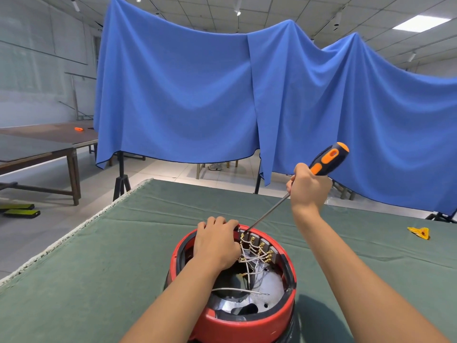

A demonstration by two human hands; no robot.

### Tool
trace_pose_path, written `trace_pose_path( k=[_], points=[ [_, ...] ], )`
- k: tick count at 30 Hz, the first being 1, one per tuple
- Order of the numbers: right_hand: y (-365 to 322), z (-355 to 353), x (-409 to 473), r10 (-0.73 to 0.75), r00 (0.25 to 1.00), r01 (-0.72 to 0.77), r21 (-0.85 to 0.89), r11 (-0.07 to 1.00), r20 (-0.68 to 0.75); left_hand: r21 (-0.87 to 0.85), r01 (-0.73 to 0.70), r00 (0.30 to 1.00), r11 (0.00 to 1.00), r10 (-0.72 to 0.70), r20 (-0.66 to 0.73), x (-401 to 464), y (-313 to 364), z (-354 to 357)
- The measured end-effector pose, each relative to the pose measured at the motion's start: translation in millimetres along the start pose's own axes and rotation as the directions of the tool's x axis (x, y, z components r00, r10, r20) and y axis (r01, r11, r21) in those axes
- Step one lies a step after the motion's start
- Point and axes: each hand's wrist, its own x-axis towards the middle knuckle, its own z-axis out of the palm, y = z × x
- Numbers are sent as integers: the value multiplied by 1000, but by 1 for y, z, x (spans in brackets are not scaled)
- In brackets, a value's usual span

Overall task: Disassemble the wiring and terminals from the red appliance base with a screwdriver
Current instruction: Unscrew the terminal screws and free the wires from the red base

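The red appliance base (249, 325) stands upside-down on the green table cloth (123, 243), its inside showing. White wires (254, 256) run to a row of brass terminals (259, 246) on a grey block along the far inner rim. One loose white wire (237, 290) lies across the metal plate inside. My left hand (215, 241) grips the far rim beside the terminals, fingers curled over the edge. Higher up, my right hand (309, 186) grips the black-and-orange screwdriver (329, 159). Its long shaft slants down-left and the tip meets the farthest terminal.
A small yellow scrap (420, 233) lies on the cloth at the right. Blue sheets (197, 95) hang on stands behind the table. Wooden tables (49, 149) stand at the left, one bearing an orange tool (79, 129). The table's left edge runs diagonally.
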Motion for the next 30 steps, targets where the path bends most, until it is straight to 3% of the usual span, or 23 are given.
trace_pose_path(
  k=[5,11,16,22,30],
  points=[
    [-1,-7,1,44,999,-42,58,997,-23,-13,2,1000,1000,-2,9,0,-1,-1],
    [-3,-13,-37,-219,972,204,159,966,84,-30,10,1000,1000,-10,-1,1,-1,-1],
    [0,-11,-49,-296,942,277,132,952,159,-18,12,1000,1000,-12,-5,1,-2,0],
    [-4,-4,-36,-260,949,252,65,965,180,-13,14,1000,1000,-14,-21,2,-2,1],
    [-2,6,-4,-45,994,42,34,999,102,-36,22,998,999,-24,-52,4,-2,2]
  ],
)
